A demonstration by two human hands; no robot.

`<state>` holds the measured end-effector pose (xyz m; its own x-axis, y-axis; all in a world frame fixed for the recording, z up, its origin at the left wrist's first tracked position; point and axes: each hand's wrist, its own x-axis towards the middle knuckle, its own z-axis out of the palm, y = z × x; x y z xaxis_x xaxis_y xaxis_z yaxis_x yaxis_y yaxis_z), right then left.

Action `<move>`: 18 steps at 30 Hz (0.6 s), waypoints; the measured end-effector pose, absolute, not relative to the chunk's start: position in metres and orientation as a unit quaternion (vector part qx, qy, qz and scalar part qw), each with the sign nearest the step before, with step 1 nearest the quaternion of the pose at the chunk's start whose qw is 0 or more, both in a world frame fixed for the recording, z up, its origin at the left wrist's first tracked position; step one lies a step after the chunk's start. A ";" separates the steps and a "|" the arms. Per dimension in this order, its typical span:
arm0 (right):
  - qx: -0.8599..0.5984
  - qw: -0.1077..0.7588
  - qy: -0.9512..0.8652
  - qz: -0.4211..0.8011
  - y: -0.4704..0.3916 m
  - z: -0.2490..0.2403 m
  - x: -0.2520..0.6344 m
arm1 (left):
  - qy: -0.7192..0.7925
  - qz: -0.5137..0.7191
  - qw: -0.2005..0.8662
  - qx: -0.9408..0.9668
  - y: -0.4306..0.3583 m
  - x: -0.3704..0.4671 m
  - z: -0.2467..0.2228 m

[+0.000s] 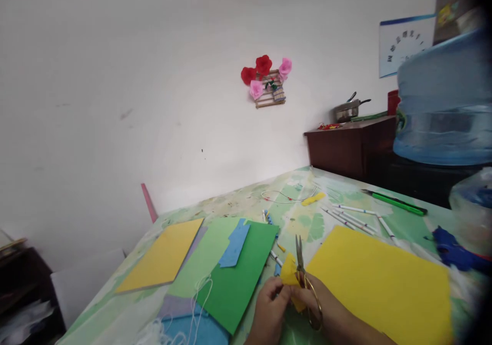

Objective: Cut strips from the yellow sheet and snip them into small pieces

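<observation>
Near the front edge of the table, my left hand point(269, 304) pinches a small piece of yellow paper point(289, 269). Close beside it, my right hand point(321, 296) is closed around gold-handled scissors point(300, 263), whose blades point up and away from me. The fingers of both hands meet at the paper's lower part, which they partly hide. To the right lies a large yellow sheet point(380, 283). A dark green sheet point(240, 273) is at the left, with a cut blue piece point(235, 245) on top.
Light green point(203, 252) and orange-yellow sheets point(163, 255) lie further left, with white string point(161, 332) in front. Several white paper sticks point(355, 219) and a green utility knife point(400, 202) are at the back right. A blue water bottle point(446, 104) stands beyond the right edge.
</observation>
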<state>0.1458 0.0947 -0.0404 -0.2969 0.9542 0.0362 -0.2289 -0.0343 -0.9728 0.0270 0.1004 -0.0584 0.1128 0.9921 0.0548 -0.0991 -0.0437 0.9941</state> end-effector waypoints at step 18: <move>-0.592 0.231 -0.722 0.274 0.104 -0.055 0.169 | 0.514 0.504 0.621 0.309 0.120 0.019 -0.075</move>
